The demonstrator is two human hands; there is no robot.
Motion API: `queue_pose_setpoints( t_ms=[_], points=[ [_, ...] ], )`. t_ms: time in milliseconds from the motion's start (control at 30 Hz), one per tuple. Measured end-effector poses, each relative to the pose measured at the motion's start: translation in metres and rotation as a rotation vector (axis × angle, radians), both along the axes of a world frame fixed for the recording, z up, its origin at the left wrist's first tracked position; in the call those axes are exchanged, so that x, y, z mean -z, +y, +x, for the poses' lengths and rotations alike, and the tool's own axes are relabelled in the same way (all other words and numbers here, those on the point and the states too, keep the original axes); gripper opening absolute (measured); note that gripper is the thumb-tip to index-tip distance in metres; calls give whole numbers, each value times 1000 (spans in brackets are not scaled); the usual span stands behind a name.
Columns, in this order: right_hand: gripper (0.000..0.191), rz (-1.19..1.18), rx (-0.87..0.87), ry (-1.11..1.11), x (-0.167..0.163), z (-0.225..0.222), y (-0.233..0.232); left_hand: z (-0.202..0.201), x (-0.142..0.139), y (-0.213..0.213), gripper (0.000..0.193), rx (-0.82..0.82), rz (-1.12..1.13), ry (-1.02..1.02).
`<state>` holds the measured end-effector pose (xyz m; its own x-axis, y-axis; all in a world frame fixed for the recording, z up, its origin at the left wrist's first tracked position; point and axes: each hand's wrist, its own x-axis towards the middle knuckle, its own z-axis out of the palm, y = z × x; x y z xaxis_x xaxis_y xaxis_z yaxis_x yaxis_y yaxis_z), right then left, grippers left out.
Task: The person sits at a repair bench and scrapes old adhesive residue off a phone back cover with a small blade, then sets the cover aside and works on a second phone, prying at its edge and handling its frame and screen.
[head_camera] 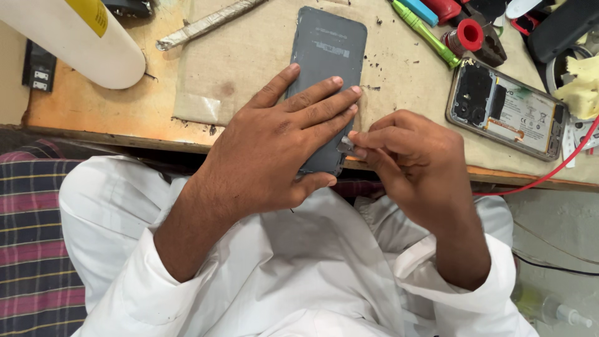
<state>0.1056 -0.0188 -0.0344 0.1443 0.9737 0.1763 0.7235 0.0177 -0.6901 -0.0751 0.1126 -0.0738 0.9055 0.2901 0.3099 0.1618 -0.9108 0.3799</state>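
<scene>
A dark grey phone back panel (327,47) lies lengthwise on the workbench, its near end over the table's front edge. My left hand (274,143) rests flat on its lower half, fingers spread across it and thumb curled under the near end. My right hand (409,159) is at the panel's right edge, thumb and forefinger pinched on a small grey metal piece (345,145) that touches the panel's side.
An opened phone body (508,106) with battery showing lies at the right. A green screwdriver (427,31), red-capped tools (465,34), yellow foam (583,87) and a red wire (549,175) sit beyond it. A white cylinder (75,37) is at the far left.
</scene>
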Motion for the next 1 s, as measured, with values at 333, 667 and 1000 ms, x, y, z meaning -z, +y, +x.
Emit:
queue_pose_setpoints(
  t_ms=[333,667,1000],
  points=[
    [15,-20,47,-42,2,-1,-10,2,0,-19,55,-77,-32,-126],
    [11,3,45,32,6,2,-27,9,-3,-45,46,-166,-64,-159],
    [9,-120,7,284,14,17,-47,7,0,-49,59,-115,-1,-137]
  ],
)
